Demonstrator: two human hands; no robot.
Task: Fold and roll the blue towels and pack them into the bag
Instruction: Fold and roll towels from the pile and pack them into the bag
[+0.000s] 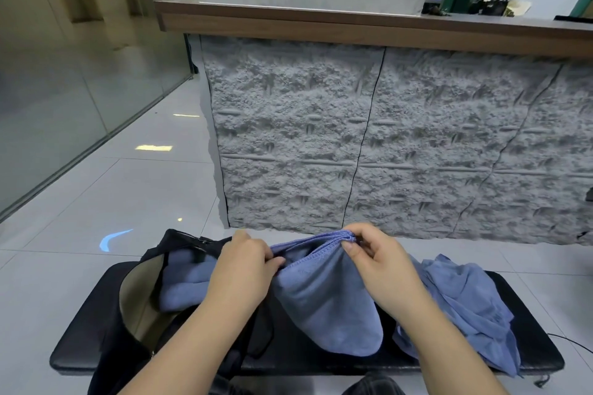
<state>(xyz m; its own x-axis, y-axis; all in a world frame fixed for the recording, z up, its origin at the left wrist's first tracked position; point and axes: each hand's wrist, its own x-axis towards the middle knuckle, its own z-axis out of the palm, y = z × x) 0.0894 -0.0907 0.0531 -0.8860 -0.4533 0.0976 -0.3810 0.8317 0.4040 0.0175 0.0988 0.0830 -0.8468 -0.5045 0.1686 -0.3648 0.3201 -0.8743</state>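
A blue towel point(324, 295) hangs folded over the black bench point(542, 353), held up by its stitched top edge. My left hand point(245, 266) pinches that edge at its left end. My right hand point(375, 261) pinches the gathered corners at the right end. An open black bag point(128, 346) with a tan lining stands at the bench's left end. A rolled blue towel point(186, 282) lies inside it. A crumpled pile of blue towels point(465, 301) lies on the bench to the right of my right hand.
A grey rough-stone counter front point(385, 144) with a wooden top point(353, 22) stands just beyond the bench. Glossy white floor tiles point(112, 196) stretch to the left, beside a glass wall point(48, 99). A thin black cable point(568, 341) lies by the bench's right end.
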